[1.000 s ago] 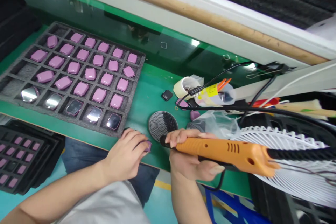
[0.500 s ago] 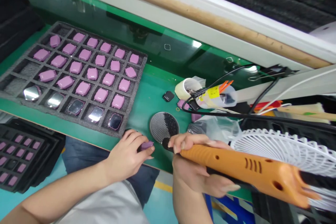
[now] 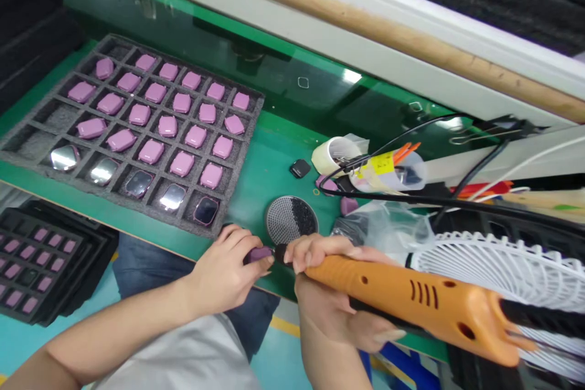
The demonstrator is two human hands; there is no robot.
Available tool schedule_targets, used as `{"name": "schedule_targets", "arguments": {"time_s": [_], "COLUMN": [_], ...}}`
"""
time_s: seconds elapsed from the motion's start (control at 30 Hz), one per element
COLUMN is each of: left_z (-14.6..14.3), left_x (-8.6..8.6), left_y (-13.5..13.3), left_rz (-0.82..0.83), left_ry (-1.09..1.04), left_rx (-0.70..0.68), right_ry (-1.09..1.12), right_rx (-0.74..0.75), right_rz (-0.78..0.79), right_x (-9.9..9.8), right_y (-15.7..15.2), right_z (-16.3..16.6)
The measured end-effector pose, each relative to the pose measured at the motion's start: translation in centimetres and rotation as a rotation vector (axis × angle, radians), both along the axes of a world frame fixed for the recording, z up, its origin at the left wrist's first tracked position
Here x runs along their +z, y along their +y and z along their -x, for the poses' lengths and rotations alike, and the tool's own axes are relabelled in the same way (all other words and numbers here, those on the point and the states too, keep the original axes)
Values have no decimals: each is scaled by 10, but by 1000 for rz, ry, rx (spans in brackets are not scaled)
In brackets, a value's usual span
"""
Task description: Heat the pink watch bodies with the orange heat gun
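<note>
My left hand [image 3: 231, 268] is closed around a purple smartwatch case [image 3: 258, 253] at the front edge of the green bench. My fingers cover much of the case. An orange electric screwdriver [image 3: 388, 289] lies in the grip of my right hand [image 3: 326, 274], its black nose pointing left. The tip meets the near end of the case, though the exact contact point is too small to make out. Just beyond both hands sits a round perforated dish [image 3: 286, 219] with dark bits on its right half.
A grey foam tray [image 3: 150, 192] of purple watch cases fills the left. A black watch part [image 3: 300, 168], a white tape roll [image 3: 329, 155], a plastic cup [image 3: 406, 170] and a black cable lie to the right. A white fan [image 3: 503, 250] stands beside the screwdriver.
The screwdriver has moved left in my right hand, so its tip now reaches the watch case. My left hand keeps hold of the case. The whole view has shifted slightly.
</note>
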State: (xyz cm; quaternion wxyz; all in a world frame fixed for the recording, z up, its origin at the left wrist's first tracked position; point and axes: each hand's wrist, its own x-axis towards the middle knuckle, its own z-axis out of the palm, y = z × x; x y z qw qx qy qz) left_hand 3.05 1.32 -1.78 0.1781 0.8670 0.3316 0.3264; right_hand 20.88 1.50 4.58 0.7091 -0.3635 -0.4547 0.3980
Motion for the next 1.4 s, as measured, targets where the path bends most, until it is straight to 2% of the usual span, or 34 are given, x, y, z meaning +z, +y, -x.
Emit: {"name": "schedule_targets", "arguments": {"time_s": [0.93, 1.07, 1.23, 1.4], "left_z": [-3, 0, 4, 2], "left_x": [1, 4, 5, 4], "left_y": [-2, -1, -2, -2], "left_rz": [-28, 15, 47, 30], "left_ry": [-4, 21, 46, 56], "left_rx": [33, 19, -106, -54], "right_ry": [13, 28, 25, 23], "right_rx": [77, -51, -178, -212], "right_rz": [-19, -45, -42, -11], "right_x": [-8, -5, -13, -20], "right_y": [6, 5, 7, 9], "right_z": [6, -9, -21, -19]}}
